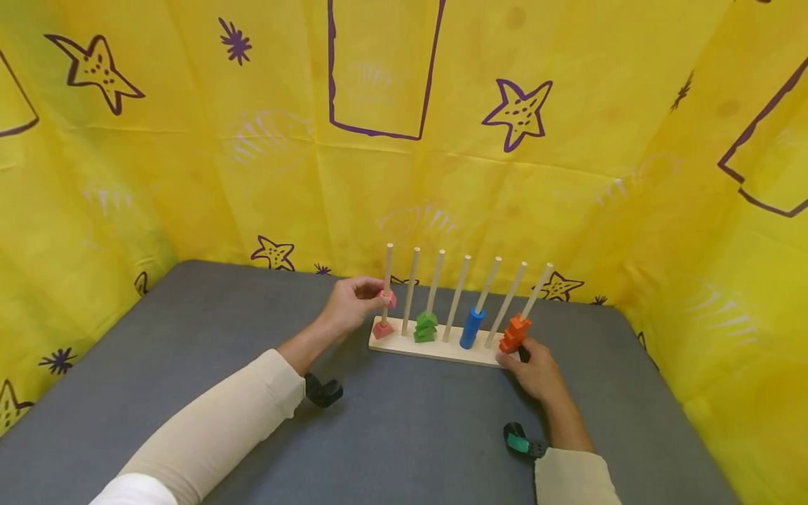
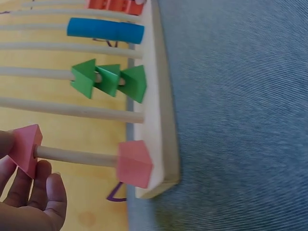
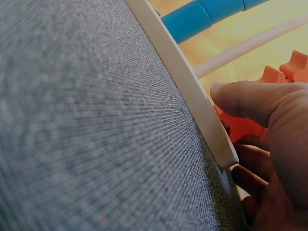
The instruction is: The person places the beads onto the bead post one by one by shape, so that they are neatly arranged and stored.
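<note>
A wooden peg stacker stands on the table, its pale base (image 1: 442, 348) carrying several upright pegs. My left hand (image 1: 347, 305) pinches a pink block (image 2: 25, 149) between thumb and fingers, part way up the leftmost peg (image 2: 77, 156), which enters the block. Below it, a pink pentagon block (image 2: 134, 163) sits at the foot of that peg. My right hand (image 1: 535, 368) grips the right end of the base, thumb at the front edge and fingers round behind. Orange notched blocks (image 1: 515, 333) are stacked on the rightmost peg, beside that hand.
Green triangular blocks (image 1: 426, 328) and blue cylinders (image 1: 472, 328) are stacked on other pegs. Between the stacks rise bare pegs (image 1: 456, 298). A grey table (image 1: 404, 435) lies under the stacker, and a yellow patterned cloth (image 1: 404, 182) hangs behind.
</note>
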The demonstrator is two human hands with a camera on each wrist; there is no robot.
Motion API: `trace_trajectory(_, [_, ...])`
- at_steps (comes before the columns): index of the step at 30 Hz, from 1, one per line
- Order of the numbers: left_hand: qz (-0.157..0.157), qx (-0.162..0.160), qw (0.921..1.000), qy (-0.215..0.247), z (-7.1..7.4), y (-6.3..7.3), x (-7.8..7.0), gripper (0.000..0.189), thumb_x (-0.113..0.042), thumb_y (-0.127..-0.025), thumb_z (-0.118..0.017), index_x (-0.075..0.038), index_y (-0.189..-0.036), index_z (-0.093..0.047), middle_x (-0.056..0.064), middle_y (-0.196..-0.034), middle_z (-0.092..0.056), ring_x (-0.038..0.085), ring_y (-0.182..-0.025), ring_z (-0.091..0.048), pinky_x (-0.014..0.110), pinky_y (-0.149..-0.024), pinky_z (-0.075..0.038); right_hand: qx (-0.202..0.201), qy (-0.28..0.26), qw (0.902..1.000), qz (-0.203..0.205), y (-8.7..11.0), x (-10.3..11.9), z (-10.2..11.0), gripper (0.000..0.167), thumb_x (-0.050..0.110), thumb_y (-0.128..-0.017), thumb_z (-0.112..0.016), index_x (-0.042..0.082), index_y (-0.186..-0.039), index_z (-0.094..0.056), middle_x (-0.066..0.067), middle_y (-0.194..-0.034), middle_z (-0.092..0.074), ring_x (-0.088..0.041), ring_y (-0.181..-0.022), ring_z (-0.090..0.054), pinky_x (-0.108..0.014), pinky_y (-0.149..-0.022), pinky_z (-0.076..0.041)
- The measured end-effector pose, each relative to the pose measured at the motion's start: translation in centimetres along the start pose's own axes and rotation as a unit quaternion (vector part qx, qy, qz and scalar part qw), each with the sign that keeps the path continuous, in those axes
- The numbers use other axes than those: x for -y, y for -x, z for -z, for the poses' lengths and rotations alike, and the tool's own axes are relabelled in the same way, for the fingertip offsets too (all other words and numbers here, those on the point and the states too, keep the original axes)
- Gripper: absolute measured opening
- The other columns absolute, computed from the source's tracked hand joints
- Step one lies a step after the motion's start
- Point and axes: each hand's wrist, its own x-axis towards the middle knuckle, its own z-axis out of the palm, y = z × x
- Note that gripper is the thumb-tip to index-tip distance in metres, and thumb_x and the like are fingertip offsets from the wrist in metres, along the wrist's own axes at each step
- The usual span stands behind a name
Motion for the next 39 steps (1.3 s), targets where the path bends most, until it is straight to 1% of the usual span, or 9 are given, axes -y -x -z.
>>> trace_trajectory(7, [0.015, 0.001, 0.9997, -0.019, 0.0, 0.0, 1.5, 0.027, 0.003, -0.083, -0.074, 0.007, -0.108, -0.067, 0.013, -0.096, -0.069, 0.027, -0.090, -0.063, 0.035, -0.083, -0.052, -0.002, -0.006, 1.0000, -0.001, -0.1, 0.0, -0.1, 0.046, 0.025, -0.090, -0.071, -0.003, -0.123, -0.057, -0.028, -0.127, -0.054, -0.044, -0.111, -0.050, -0.063, -0.097, -0.034])
trace_trajectory(14, [0.046, 0.010, 0.9984, -0.032, 0.1, 0.1, 2.7, 0.024, 0.003, -0.082, -0.074, 0.005, -0.106, -0.068, 0.012, -0.095, -0.068, 0.026, -0.087, -0.062, 0.032, -0.078, -0.053, -0.002, -0.006, 1.0000, 0.000, 0.0, 0.2, -0.1, 0.046, 0.024, -0.089, -0.071, -0.003, -0.123, -0.057, -0.028, -0.127, -0.054, -0.045, -0.112, -0.050, -0.063, -0.097, -0.034])
trace_trajectory(18, [0.052, 0.007, 0.9976, -0.047, 0.1, 0.1, 3.4, 0.024, 0.002, -0.081, -0.075, 0.003, -0.104, -0.070, 0.011, -0.096, -0.068, 0.026, -0.089, -0.061, 0.032, -0.080, -0.051, -0.003, -0.009, 1.0000, 0.000, 0.0, 0.2, -0.1, 0.045, 0.024, -0.089, -0.071, -0.003, -0.122, -0.058, -0.028, -0.128, -0.054, -0.045, -0.113, -0.050, -0.063, -0.098, -0.033])
trace_trajectory(22, [0.057, 0.003, 0.9969, -0.054, 0.0, 0.1, 4.0, 0.024, 0.002, -0.082, -0.075, 0.003, -0.105, -0.070, 0.010, -0.098, -0.068, 0.025, -0.091, -0.060, 0.033, -0.081, -0.051, -0.003, -0.007, 1.0000, -0.004, 0.0, 0.1, -0.1, 0.045, 0.024, -0.089, -0.071, -0.002, -0.122, -0.058, -0.028, -0.129, -0.053, -0.045, -0.114, -0.050, -0.063, -0.098, -0.033])
trace_trajectory(26, [0.057, 0.005, 0.9970, -0.052, -0.1, 0.1, 4.3, 0.024, 0.003, -0.082, -0.074, 0.004, -0.106, -0.069, 0.011, -0.098, -0.067, 0.026, -0.090, -0.060, 0.033, -0.081, -0.051, -0.004, -0.009, 0.9999, -0.003, -0.1, 0.1, -0.1, 0.044, 0.023, -0.089, -0.071, -0.004, -0.122, -0.058, -0.029, -0.129, -0.053, -0.045, -0.115, -0.049, -0.063, -0.098, -0.033])
trace_trajectory(30, [0.049, 0.006, 0.9973, -0.055, -0.1, 0.1, 4.3, 0.025, 0.003, -0.081, -0.075, 0.004, -0.106, -0.069, 0.011, -0.097, -0.068, 0.025, -0.089, -0.060, 0.034, -0.082, -0.051, -0.010, -0.008, 0.9999, 0.002, -0.1, 0.1, -0.1, 0.043, 0.023, -0.089, -0.071, -0.004, -0.120, -0.058, -0.029, -0.126, -0.054, -0.044, -0.111, -0.051, -0.062, -0.097, -0.034])
trace_trajectory(34, [0.049, 0.003, 0.9970, -0.060, -0.1, 0.1, 4.4, 0.026, 0.002, -0.080, -0.076, 0.004, -0.105, -0.070, 0.010, -0.095, -0.068, 0.025, -0.087, -0.061, 0.035, -0.083, -0.051, -0.010, -0.005, 0.9999, 0.001, -0.2, 0.2, -0.1, 0.043, 0.023, -0.089, -0.071, -0.004, -0.120, -0.059, -0.028, -0.124, -0.055, -0.043, -0.108, -0.052, -0.062, -0.096, -0.035])
trace_trajectory(39, [0.057, 0.004, 0.9966, -0.059, -0.1, 0.2, 4.6, 0.028, 0.003, -0.081, -0.075, 0.004, -0.109, -0.069, 0.010, -0.098, -0.068, 0.026, -0.090, -0.060, 0.035, -0.082, -0.051, -0.006, -0.008, 0.9999, 0.000, -0.1, 0.1, -0.2, 0.042, 0.020, -0.089, -0.071, -0.004, -0.121, -0.058, -0.029, -0.127, -0.054, -0.045, -0.113, -0.050, -0.062, -0.098, -0.034])
